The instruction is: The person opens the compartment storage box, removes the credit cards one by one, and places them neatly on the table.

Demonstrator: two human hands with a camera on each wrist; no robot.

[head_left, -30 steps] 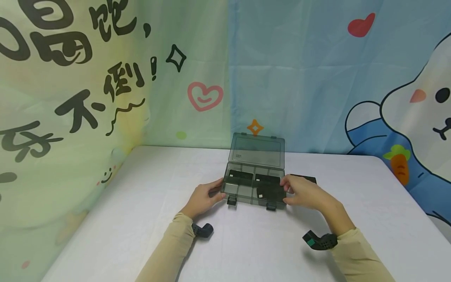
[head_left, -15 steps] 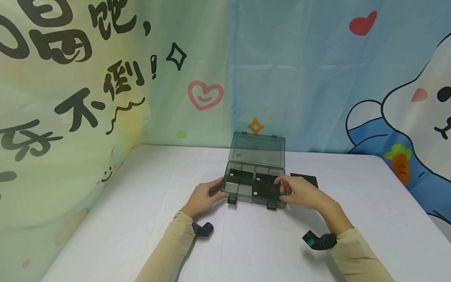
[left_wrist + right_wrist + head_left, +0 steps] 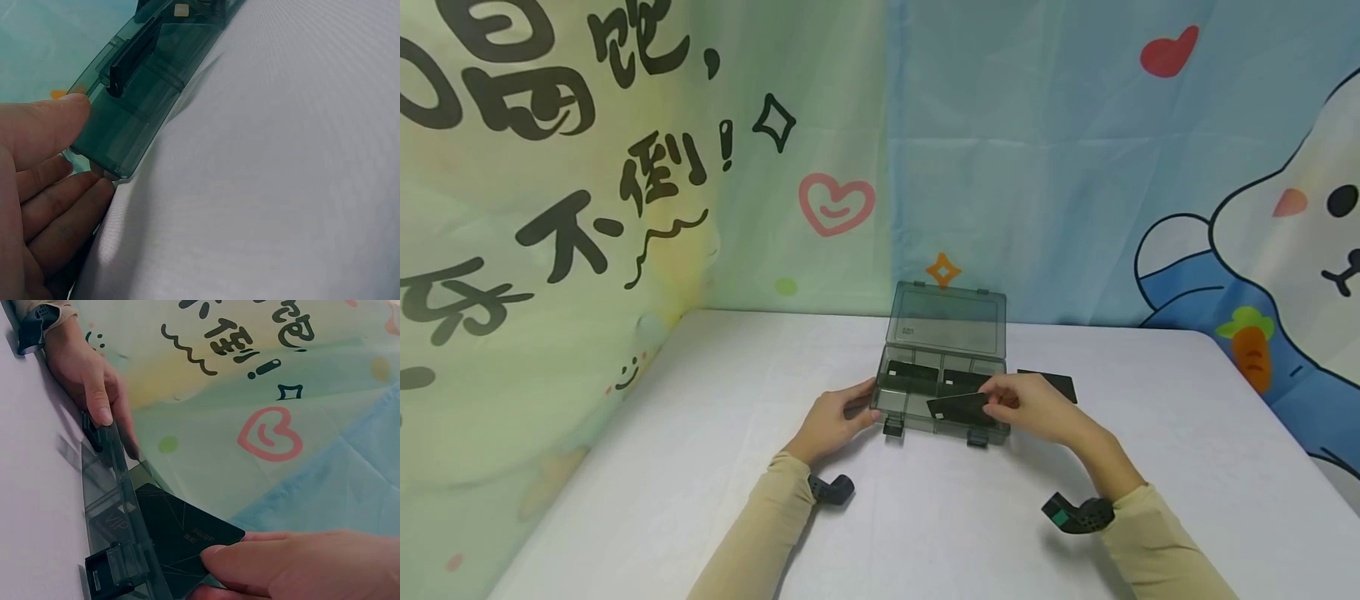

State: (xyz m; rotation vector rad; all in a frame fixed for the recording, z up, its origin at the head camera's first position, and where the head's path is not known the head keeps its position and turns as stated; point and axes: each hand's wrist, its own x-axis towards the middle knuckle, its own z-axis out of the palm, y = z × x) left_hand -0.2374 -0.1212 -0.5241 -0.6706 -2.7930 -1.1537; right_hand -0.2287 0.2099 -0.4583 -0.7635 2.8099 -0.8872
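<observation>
A smoky clear plastic storage box (image 3: 921, 423) stands on the table, its lid (image 3: 951, 325) raised at the back. My left hand (image 3: 833, 423) steadies the box's left end. In the left wrist view, its thumb lies on the rim while the fingers curl at the bottom corner. With thumb and fingers, my right hand (image 3: 1033, 407) pinches a black card (image 3: 181, 531) by its edge. That card is tilted over the front right compartments, its lower part inside the box; "VIP" shows through the wall. Behind it, more black cards lie in the back compartments, left card (image 3: 912, 375) and right card (image 3: 961, 379).
Another flat black item (image 3: 1063, 387) lies on the table right of the box, partly behind my right hand. Two open latches (image 3: 893, 427) hang at the box's front. A printed cloth backdrop (image 3: 1037, 167) rises behind the white table (image 3: 955, 517).
The card in the right hand has shifted left and tipped from nearly flat to a steeper tilt. My right hand moved slightly left with it. The left hand and box stay put.
</observation>
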